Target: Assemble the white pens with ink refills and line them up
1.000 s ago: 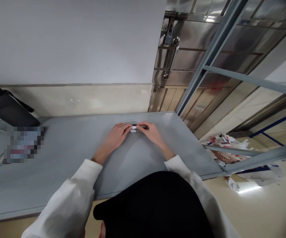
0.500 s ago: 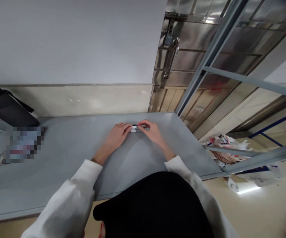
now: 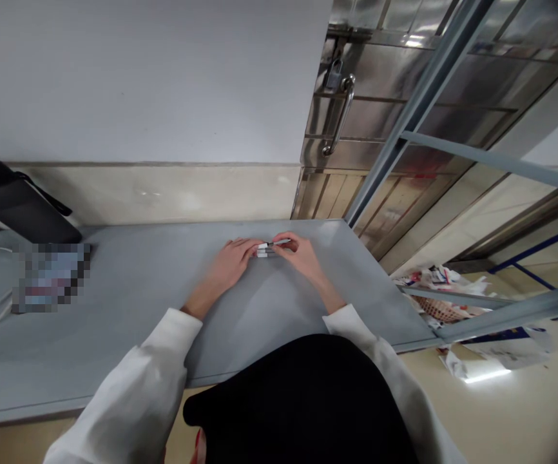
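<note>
Small slim pen-like sticks [image 3: 262,254] with white ends and dark grey shafts lie side by side on the grey tabletop [image 3: 259,309]. My left hand [image 3: 233,263] rests at their left ends, its fingertips closed on the white parts. From the right, my right hand [image 3: 299,253] reaches in with thumb and forefinger bent together. Between those fingertips is a thin grey stick [image 3: 281,241], close above the others. The fingers partly hide the sticks, and they are too small to tell their exact kind.
A black case [image 3: 28,203] with a strap stands at the left, with a blurred-out flat item [image 3: 51,277] before it. Behind is a wall [image 3: 187,193]. A metal frame post [image 3: 380,174] rises at the right corner, near a padlocked metal door [image 3: 366,116] and floor bags [image 3: 446,283].
My right fingers have shifted slightly, and the thin grey stick shows more clearly between them. My left hand stays at the white ends. The view has moved a little.
</note>
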A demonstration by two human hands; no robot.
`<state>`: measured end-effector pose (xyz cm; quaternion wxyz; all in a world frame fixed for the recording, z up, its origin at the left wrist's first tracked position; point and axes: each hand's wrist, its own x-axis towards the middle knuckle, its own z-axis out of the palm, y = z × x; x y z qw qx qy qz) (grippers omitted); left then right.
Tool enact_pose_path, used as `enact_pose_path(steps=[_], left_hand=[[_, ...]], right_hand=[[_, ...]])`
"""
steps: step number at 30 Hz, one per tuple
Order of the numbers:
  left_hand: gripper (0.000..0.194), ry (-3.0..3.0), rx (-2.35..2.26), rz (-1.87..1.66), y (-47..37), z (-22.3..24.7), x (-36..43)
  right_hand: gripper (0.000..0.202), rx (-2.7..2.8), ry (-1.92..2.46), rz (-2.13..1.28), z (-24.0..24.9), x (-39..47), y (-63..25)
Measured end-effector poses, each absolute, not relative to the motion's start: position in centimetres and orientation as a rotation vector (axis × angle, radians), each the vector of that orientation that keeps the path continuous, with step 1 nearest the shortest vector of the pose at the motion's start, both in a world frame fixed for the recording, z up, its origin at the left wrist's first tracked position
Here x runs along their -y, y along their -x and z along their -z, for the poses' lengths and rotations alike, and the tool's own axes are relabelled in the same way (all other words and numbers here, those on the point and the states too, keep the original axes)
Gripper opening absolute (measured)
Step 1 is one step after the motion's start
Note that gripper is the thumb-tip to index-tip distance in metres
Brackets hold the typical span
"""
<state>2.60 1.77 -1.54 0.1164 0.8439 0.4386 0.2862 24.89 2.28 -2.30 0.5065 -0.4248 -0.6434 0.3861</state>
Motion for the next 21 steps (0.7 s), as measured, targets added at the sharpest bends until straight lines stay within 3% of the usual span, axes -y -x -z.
enact_pose_path(steps=[9, 21], left_hand=[[0.048, -2.497, -1.218, -0.875, -2.4, 1.8, -1.9], [0.037, -2.447, -1.157, -1.070, -2.3, 1.9, -2.0]], right_hand=[[0.017, 1.506, 1.132, -0.873, 2.4, -2.9, -25.2], [0.015, 1.290, 1.149, -0.902, 3.0, -3.7, -26.1]])
